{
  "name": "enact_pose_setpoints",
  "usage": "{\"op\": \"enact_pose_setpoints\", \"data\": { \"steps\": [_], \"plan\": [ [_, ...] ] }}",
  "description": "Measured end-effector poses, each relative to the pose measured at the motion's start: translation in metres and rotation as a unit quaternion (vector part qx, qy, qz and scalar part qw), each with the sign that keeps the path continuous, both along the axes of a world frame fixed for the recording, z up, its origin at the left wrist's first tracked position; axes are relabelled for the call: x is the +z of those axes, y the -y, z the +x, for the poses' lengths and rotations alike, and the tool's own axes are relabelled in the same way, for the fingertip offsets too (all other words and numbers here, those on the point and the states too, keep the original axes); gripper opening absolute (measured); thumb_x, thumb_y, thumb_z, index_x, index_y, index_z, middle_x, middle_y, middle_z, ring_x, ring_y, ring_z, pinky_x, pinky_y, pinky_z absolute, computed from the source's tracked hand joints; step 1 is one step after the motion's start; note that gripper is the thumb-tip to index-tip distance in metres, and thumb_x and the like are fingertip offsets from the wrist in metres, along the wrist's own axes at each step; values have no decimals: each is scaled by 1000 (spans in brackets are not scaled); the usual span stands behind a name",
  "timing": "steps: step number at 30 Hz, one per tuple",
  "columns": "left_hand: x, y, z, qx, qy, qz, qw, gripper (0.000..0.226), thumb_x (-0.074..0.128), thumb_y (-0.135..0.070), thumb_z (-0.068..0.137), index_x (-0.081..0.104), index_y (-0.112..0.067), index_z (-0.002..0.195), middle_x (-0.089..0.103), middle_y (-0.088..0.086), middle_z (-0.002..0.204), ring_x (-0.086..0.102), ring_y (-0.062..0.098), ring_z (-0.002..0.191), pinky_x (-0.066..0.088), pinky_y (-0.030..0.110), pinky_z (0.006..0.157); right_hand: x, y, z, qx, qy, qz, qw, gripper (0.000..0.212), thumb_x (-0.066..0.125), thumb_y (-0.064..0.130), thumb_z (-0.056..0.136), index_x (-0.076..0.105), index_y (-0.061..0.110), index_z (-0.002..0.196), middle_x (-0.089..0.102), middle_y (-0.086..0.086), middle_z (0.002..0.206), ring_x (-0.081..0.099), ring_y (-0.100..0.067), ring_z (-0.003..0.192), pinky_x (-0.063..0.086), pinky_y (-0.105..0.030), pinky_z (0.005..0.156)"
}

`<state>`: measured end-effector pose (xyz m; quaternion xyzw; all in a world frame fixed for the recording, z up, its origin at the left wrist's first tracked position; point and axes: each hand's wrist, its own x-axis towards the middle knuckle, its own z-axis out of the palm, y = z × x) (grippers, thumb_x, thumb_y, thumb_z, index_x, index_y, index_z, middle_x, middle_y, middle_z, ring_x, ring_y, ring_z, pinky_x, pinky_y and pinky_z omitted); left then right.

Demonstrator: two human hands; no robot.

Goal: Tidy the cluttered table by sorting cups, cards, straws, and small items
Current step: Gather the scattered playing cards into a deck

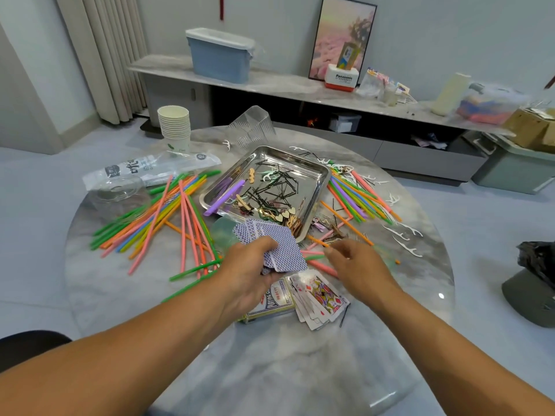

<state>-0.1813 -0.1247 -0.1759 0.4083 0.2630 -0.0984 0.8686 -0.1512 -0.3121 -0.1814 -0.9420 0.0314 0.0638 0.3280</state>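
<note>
The left hand (255,274) gripped a fanned bunch of blue-backed cards (271,247), thumb on top, just above the near middle of the round marble table (120,295). The right hand (357,265) reached forward beside it with its fingers loosely bent over some orange and pink straws; the blur hid whether it pinched anything, so I cannot tell. Under the left wrist lay a card box (270,304), and touching its right side was a spread of face-up cards (321,298), a hairpin (344,315) just beside them.

Behind the hands sat a steel tray (318,175) holding black hairpins, wooden hearts and a purple straw (225,196) that stuck out over its left rim. Coloured straws (159,214) lay scattered left of the tray, and another bundle (357,196) lay to its right. White floss picks (405,235) were strewn at the right edge. A stack of paper cups (174,127) stood upright at the far left, near a plastic bag (150,171) and a clear dome lid (120,193).
</note>
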Motion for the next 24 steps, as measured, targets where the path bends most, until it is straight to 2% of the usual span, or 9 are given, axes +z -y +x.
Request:
{"op": "enact_pose_setpoints", "data": {
  "steps": [2, 4, 9, 12, 16, 18, 20, 22, 24],
  "plan": [
    [-2, 5, -3, -18, 22, 30, 999, 23, 57, 8, 94, 59, 0, 115, 71, 20, 108, 72, 30, 90, 61, 42, 72, 6, -8, -4, -2, -21, 156, 988, 31, 57, 45, 101, 73, 18, 105, 72, 2, 91, 66, -17, 79, 56, -38, 72],
    [-2, 9, -6, -30, 43, 52, 997, 27, 61, 12, 90, 63, 0, 114, 74, 19, 103, 74, 27, 80, 61, 35, 59, 12, -18, -10, 16, -95, 268, 958, 27, 70, 42, 92, 73, 17, 101, 76, 2, 91, 70, -12, 76, 56, -26, 62],
    [-4, 7, -7, -17, 57, 54, 997, 29, 66, 11, 87, 66, -2, 112, 75, 16, 105, 75, 27, 83, 60, 32, 57, 10, -20, -9, 10, -122, 309, 943, 25, 79, 17, 87, 68, 0, 102, 77, -10, 89, 70, -12, 66, 57, -23, 56],
    [-5, 5, -7, -18, 59, 48, 997, 28, 66, 9, 87, 65, -4, 112, 76, 15, 103, 75, 26, 84, 60, 34, 59, 14, -16, -7, 5, -142, 319, 937, 14, 74, 17, 91, 70, 4, 96, 78, -9, 88, 71, -12, 67, 58, -23, 56],
    [-6, 6, -4, 2, 58, 64, 996, 27, 64, 11, 88, 65, -5, 110, 75, 14, 103, 74, 26, 82, 61, 35, 59, 14, -17, -5, -13, -146, 328, 933, 18, 67, 22, 97, 72, 6, 91, 79, -10, 90, 73, -13, 69, 59, -23, 58],
    [-7, 7, -3, 17, 54, 72, 996, 25, 64, 11, 88, 65, -6, 107, 74, 13, 102, 73, 25, 80, 61, 35, 58, 14, -19, -6, -50, -114, 354, 927, 22, 68, 22, 97, 70, 2, 89, 78, -10, 91, 75, -15, 73, 60, -26, 61],
    [-8, 6, -2, 29, 48, 77, 995, 22, 63, 11, 89, 65, -7, 101, 74, 10, 97, 72, 21, 75, 60, 33, 57, 15, -18, -8, -80, -23, 350, 933, 26, 67, 16, 97, 62, -5, 82, 73, -12, 88, 74, -16, 78, 59, -26, 59],
    [-9, 5, -2, 34, 45, 85, 995, 24, 63, 12, 88, 65, -8, 100, 74, 8, 95, 71, 20, 74, 59, 32, 55, 17, -15, -9, -72, 123, 229, 963, 29, 64, 11, 94, 48, 2, 72, 57, -12, 72, 62, -9, 64, 48, -23, 52],
    [-10, 5, -3, 26, 46, 88, 995, 26, 63, 14, 87, 65, -7, 103, 74, 11, 98, 71, 23, 80, 57, 33, 56, 14, -16, -9, -10, 208, 110, 972, 30, 63, 10, 88, 41, 9, 68, 45, -6, 69, 46, -14, 63, 37, -31, 57]
  ]
}}
